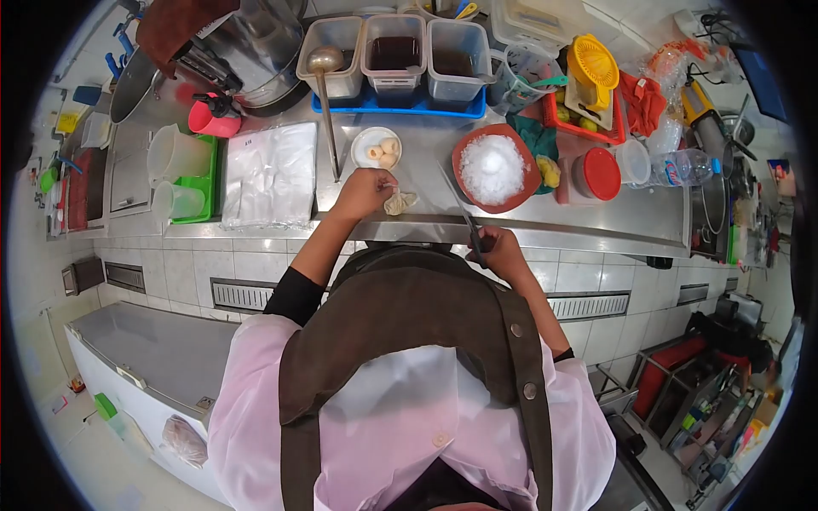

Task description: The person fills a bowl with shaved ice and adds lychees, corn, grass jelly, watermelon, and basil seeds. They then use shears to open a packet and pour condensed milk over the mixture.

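My left hand (366, 192) is closed at the counter's front edge, its fingertips pinching a small crumpled beige piece (399, 202) whose kind I cannot make out. Just beyond it stands a small white bowl (361, 154) with several pale round pieces (388, 152) in it. My right hand (501, 254) grips the dark handle of a knife (475, 230), its blade pointing away from me over the counter. Right of the blade is a reddish-brown bowl (530, 176) heaped with crushed ice (492, 169).
Clear plastic bags (269, 175) lie left, beside a green tray (204, 183) with jugs. A long ladle (326, 111) leans from containers on a blue tray (400, 106). Right are a red-lidded tub (596, 174), a plastic bottle (686, 168) and a red basket (584, 128) under a yellow juicer (594, 68).
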Available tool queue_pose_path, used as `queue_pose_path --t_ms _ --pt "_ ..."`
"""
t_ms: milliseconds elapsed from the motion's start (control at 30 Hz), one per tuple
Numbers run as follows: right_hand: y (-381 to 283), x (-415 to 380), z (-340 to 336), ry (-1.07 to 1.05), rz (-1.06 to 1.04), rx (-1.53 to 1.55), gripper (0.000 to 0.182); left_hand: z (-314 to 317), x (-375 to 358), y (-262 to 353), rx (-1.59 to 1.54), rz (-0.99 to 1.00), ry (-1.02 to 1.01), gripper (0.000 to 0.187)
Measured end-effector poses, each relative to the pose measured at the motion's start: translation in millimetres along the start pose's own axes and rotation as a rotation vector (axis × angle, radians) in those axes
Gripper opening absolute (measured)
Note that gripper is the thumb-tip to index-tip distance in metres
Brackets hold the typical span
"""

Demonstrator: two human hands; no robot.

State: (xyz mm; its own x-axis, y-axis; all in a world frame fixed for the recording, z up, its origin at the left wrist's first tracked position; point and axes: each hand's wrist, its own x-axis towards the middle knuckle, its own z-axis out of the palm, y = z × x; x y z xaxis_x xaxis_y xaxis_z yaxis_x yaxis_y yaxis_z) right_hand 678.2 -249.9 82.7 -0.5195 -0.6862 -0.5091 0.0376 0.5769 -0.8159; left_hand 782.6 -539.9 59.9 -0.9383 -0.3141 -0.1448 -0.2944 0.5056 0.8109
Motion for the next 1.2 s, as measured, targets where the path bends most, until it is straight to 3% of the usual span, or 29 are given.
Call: queue_pose_path --t_ms 67,200,467,667,867,1200 --pt "-15 -1 1 0.075 0.181 -0.345 0.037 -1 1 -1 0.003 0.050 0.010 0.014" --pt "-11 1 19 0.281 -0.161 -0.622 0.049 -5 -1 4 -0.021 -0.008 -0.004 0.013" --pt "-27 57 60 0.288 -0.341 -0.699 0.044 -1 0 7 -0.034 -0.026 -0.062 0.009" --pt "-35 64 62 0.224 -0.285 -0.792 0.039 3 1 -1 -0.056 -0.019 -0.051 0.007" --pt "-21 67 55 0.185 -0.373 -0.884 0.033 -3 -6 -1 -0.103 -0.035 0.023 0.009" --pt "-8 21 36 0.247 0.038 -0.578 0.048 -9 -26 -16 -0.295 -0.108 0.155 0.010"
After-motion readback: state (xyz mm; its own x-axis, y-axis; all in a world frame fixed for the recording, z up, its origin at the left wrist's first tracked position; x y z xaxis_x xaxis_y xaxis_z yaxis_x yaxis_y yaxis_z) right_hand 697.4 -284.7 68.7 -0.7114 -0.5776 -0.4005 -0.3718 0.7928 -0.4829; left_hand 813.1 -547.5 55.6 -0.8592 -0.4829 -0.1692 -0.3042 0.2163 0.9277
